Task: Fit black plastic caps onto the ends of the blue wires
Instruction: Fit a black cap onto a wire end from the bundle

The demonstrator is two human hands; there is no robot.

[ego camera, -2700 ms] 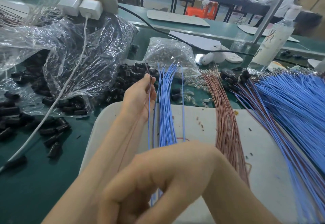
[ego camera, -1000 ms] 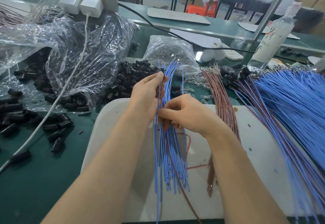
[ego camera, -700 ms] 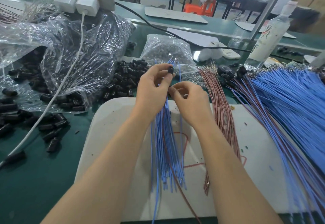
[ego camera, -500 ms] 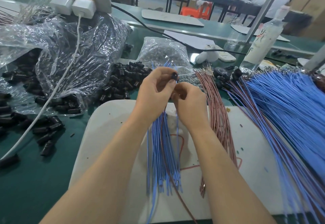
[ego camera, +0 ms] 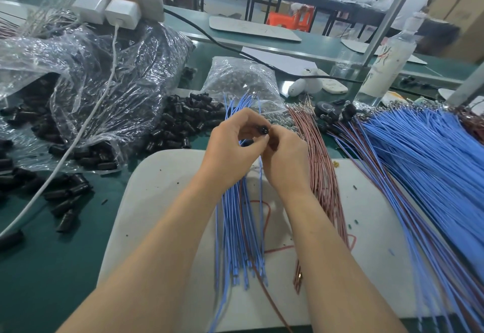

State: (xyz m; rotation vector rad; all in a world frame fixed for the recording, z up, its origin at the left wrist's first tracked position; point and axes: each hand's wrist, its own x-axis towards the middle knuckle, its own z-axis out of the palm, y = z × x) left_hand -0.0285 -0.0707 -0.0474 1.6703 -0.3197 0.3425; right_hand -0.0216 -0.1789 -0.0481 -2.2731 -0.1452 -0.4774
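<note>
Cap (ego camera: pixel 264 129): now pinched in the fingertips of my left hand (ego camera: pixel 233 149), lifted above the wires (ego camera: pixel 241 228) on the mat (ego camera: pixel 157 201). Right hand (ego camera: pixel 285 157): come up from the wires, pinching one wire (ego camera: pixel 261 175) at the cap's mouth. Fitting begun, I judge; not seated.

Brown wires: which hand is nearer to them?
Right. The right hand, pinching a blue wire, lies close beside the brown wires, on their left; the left hand, pinching a cap, is farther left.

Brown wires (ego camera: pixel 322 170) lie on the white mat (ego camera: pixel 162 188), a spray bottle (ego camera: pixel 387 63) beyond
</note>
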